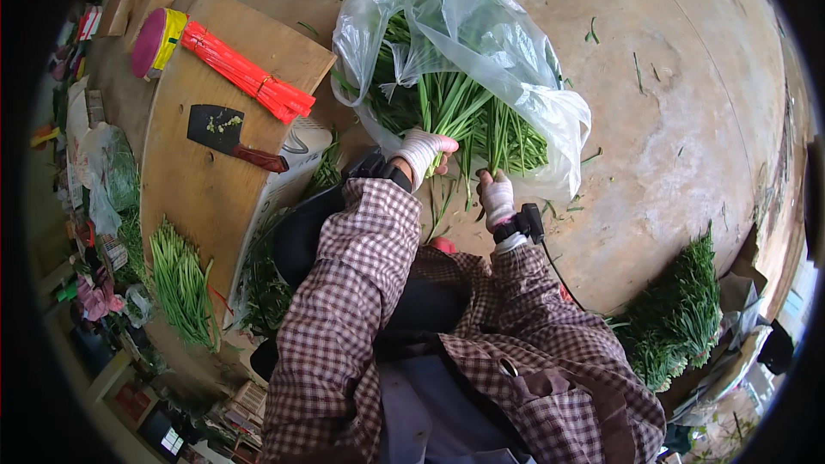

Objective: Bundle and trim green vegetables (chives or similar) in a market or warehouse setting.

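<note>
My left hand point(421, 151), wrapped in white tape, is closed around a bunch of long green stalks point(451, 105), which look like flowering chives. Close to its right, my right hand point(496, 196), also taped, has its fingers pinched together at the lower ends of a few stalks. Both hands are at the mouth of a large clear plastic bag point(507, 56). More green stalks point(520, 142) fill the bag, their cut ends toward me. Parts of the fingers of both hands are hidden by the stalks or turned away.
To the left, a wooden board point(172, 185) carries a cleaver point(225, 133) with green scraps on its blade, a bundle of red ties point(249, 73) and a cut bunch of stalks point(183, 283). A green heap point(675, 309) lies at the lower right. Loose bits dot the floor point(687, 120).
</note>
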`<state>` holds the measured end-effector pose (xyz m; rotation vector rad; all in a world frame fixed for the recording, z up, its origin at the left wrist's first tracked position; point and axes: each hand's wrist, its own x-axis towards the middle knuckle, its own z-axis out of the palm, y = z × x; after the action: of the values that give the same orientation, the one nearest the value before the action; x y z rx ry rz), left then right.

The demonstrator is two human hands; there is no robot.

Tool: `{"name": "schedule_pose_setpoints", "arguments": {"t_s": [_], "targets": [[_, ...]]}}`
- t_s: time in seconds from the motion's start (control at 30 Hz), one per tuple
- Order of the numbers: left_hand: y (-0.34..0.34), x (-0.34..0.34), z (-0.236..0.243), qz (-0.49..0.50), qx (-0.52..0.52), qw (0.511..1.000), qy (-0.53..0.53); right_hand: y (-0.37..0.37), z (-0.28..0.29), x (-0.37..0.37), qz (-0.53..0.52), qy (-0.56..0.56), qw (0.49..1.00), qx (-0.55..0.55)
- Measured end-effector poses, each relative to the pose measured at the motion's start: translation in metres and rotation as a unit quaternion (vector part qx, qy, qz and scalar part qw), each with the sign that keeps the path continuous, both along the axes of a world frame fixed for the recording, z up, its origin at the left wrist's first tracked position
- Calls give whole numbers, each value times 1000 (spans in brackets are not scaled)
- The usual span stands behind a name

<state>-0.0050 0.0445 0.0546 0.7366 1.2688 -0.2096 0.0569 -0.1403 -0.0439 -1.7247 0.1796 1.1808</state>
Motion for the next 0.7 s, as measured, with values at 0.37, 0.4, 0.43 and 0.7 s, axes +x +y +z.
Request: {"name": "schedule_pose_setpoints", "arguments": {"t_s": [0.37, 0.4, 0.43, 0.7], "targets": [[-7, 12, 46, -233, 170, 957, -32, -6, -150, 60, 618, -451, 641, -65], [2, 4, 69, -360, 277, 891, -20, -5, -154, 92, 625, -419, 648, -120], [12, -3, 95, -448, 406, 795, 56, -15, -159, 106, 533, -397, 745, -64], [44, -190, 333, -471, 502, 724, 47, -28, -160, 187, 268, -61, 934, -229]]}}
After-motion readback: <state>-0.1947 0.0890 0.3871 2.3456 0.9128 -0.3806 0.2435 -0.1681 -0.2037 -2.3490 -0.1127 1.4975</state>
